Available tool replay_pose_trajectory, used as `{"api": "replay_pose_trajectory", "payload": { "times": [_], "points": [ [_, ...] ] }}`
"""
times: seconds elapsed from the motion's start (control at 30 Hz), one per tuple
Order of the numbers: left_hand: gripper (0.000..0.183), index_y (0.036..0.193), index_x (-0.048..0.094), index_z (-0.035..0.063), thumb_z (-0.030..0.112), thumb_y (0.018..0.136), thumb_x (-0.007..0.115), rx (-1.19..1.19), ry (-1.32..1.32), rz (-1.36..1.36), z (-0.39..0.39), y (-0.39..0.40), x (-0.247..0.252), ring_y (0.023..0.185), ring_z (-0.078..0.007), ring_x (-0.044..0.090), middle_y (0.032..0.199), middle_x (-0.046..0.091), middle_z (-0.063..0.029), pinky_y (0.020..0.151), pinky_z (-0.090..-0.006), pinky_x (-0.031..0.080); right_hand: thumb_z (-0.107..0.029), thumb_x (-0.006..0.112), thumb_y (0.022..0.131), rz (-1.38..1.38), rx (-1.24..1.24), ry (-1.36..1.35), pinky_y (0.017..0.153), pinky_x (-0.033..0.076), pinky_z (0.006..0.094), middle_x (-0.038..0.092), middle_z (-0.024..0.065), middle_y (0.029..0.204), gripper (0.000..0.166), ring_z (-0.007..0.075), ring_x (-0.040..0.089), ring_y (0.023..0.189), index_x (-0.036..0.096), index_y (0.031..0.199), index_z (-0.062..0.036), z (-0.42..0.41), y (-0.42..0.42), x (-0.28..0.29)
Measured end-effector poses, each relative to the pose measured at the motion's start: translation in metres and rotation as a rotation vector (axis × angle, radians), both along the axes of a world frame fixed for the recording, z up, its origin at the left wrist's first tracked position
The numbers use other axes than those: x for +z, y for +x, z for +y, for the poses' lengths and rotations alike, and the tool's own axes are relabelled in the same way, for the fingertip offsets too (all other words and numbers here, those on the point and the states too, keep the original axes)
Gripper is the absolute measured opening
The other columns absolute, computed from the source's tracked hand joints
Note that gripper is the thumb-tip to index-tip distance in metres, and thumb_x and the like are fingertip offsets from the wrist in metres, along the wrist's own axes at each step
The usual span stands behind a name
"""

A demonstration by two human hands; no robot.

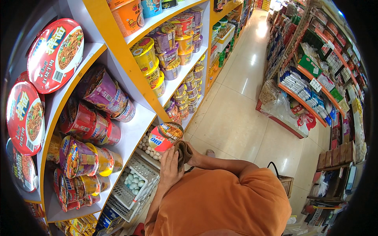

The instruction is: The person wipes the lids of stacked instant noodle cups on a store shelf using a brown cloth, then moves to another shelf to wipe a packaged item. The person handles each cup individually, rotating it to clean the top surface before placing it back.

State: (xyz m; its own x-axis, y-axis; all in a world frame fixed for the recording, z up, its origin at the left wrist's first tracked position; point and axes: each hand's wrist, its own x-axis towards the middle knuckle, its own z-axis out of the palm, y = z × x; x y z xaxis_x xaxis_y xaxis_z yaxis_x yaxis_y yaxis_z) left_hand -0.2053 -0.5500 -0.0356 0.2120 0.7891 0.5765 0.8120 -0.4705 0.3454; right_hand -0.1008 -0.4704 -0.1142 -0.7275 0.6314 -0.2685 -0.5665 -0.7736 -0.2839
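Observation:
A red instant noodle cup [158, 141] with a printed lid is held tilted in front of my chest. My left hand [171, 166] grips its near side, fingers spread along the wall. A dark brown cloth [183, 153] is bunched in my right hand [191, 154] and lies against the cup. My right fingers are mostly hidden behind the cloth. To the left of the hands, stacked noodle cups [88, 122] stand on a white shelf [141, 110] with a yellow edge. More stacks of cups [168, 50] fill the shelf bay ahead.
Below the shelf are a grey plastic crate [150, 174] with pale bluish eggs [134, 180] and a container of whiter eggs [147, 147]. Large red noodle bowls [56, 56] stand at far left. A tiled aisle [236, 109] runs ahead, with a stocked display rack [307, 88] on its right.

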Motion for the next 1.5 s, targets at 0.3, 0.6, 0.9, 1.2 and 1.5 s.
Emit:
{"api": "replay_pose_trajectory", "payload": {
  "times": [0.3, 0.6, 0.9, 1.2, 1.5],
  "points": [
    [0.067, 0.118, 0.041, -0.0033, -0.005, 0.056, 0.064, -0.051, -0.067, -0.06, 0.005, 0.007, -0.003, 0.106, -0.042, 0.041, 0.123, 0.04, -0.0233, 0.09, -0.0456, 0.035, -0.019, 0.04, 0.09, 0.159, -0.047, -0.023, 0.069, 0.047, 0.023, 0.054, 0.0029, 0.09, 0.016, 0.0124, 0.054, 0.078, 0.048, 0.099, -0.0097, -0.001, -0.001, -0.007],
    [0.062, 0.114, 0.048, 0.0062, -0.003, 0.055, 0.066, 0.093, -0.149, -0.013, 0.009, 0.016, 0.01, 0.108, -0.0395, 0.038, 0.121, 0.04, -0.0207, 0.089, -0.0469, 0.032, -0.007, 0.046, 0.086, 0.25, -0.046, 0.092, 0.08, 0.049, 0.0307, 0.054, 0.0037, 0.099, 0.019, 0.0158, 0.055, 0.091, 0.046, 0.104, -0.009, 0.007, 0.005, 0.008],
    [0.061, 0.113, 0.048, 0.001, -0.007, 0.055, 0.064, 0.028, -0.106, -0.19, 0.009, -0.003, -0.011, 0.098, -0.0379, 0.047, 0.115, 0.046, -0.0197, 0.081, -0.0413, 0.04, -0.009, 0.07, 0.066, -0.281, -0.181, 0.574, 0.074, 0.042, 0.025, 0.05, 0.0019, 0.088, 0.043, 0.0142, 0.05, 0.083, 0.043, 0.1, -0.0061, 0.006, 0.0, 0.013],
    [0.042, 0.104, 0.053, -0.0049, -0.008, 0.063, 0.064, 0.494, -0.03, -0.748, -0.002, -0.051, 0.006, 0.095, -0.0235, 0.055, 0.105, 0.056, -0.0168, 0.082, -0.0304, 0.044, -0.027, 0.066, 0.066, -0.626, -0.125, 0.112, 0.059, 0.048, 0.0359, 0.049, 0.0068, 0.099, 0.065, 0.0171, 0.053, 0.079, 0.026, 0.115, -0.012, 0.026, 0.002, 0.035],
    [0.041, 0.108, 0.05, -0.0064, -0.004, 0.07, 0.064, 0.348, -0.294, -1.23, 0.0, -0.04, 0.04, 0.092, -0.0144, 0.055, 0.1, 0.059, -0.0108, 0.082, -0.0263, 0.043, -0.018, 0.065, 0.067, -0.788, -0.101, 0.381, 0.066, 0.047, 0.0293, 0.045, 0.0085, 0.097, 0.085, 0.0168, 0.051, 0.085, 0.014, 0.134, -0.0095, 0.018, -0.003, 0.044]
  ]
}}
